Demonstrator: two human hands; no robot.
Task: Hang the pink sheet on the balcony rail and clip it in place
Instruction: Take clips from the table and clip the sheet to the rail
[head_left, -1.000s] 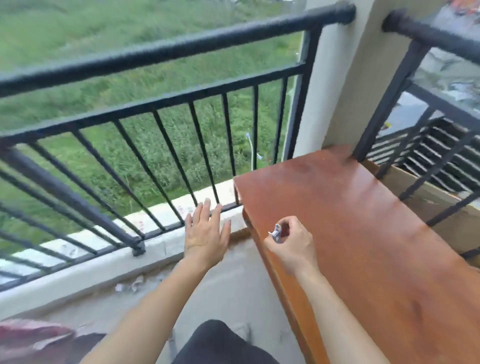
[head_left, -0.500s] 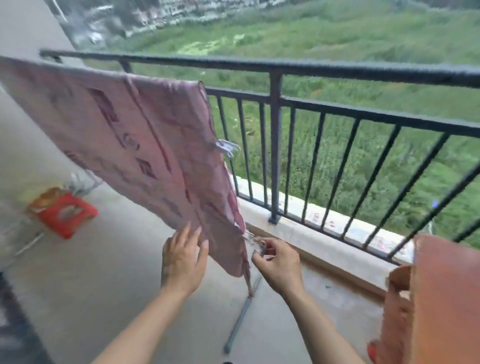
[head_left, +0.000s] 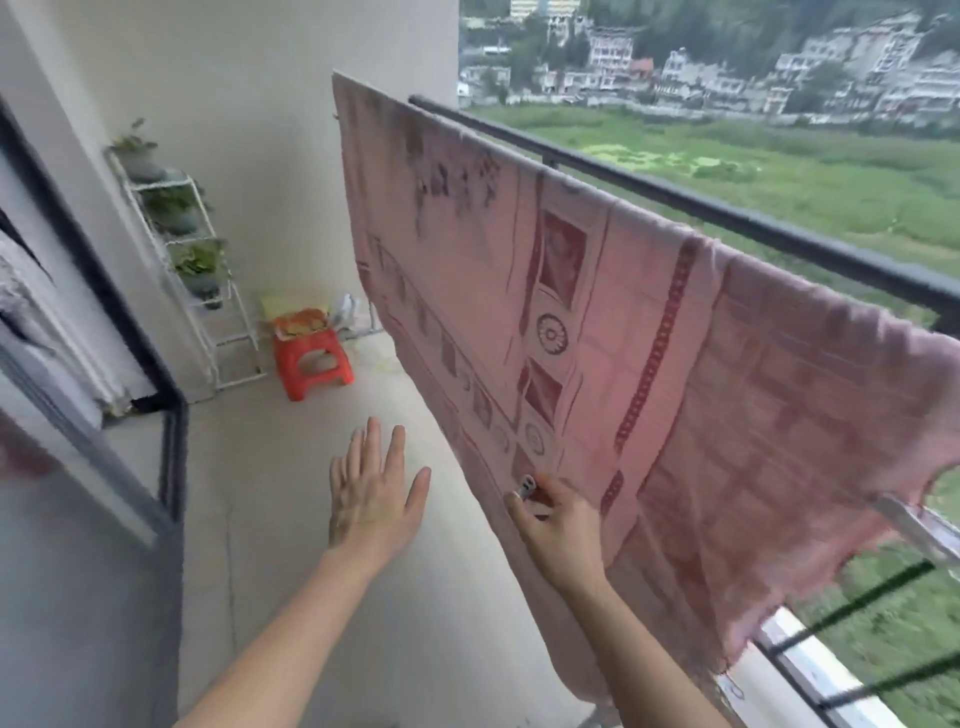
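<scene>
sheet (head_left: 597, 322): draped over rail (head_left: 779, 228)
left hand (head_left: 371, 499): flat, empty
right hand (head_left: 558, 530): pinches clip (head_left: 527, 488), near sheet
tip: we should carry clip up to rail, squeeze wide, bite cloth and bar together

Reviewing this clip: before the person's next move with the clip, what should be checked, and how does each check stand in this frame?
1. Pink sheet draped over the balcony rail: ok.
2. Clip in hand: ok, the right hand pinches it, in front of the sheet's lower part.
3. Left hand free to steady the fabric: ok, it is open and apart from the sheet.
4. Clip biting the fabric: cannot tell, too small.
5. Sheet's right edge already clipped: cannot tell; a pale blurred object sits there.
</scene>
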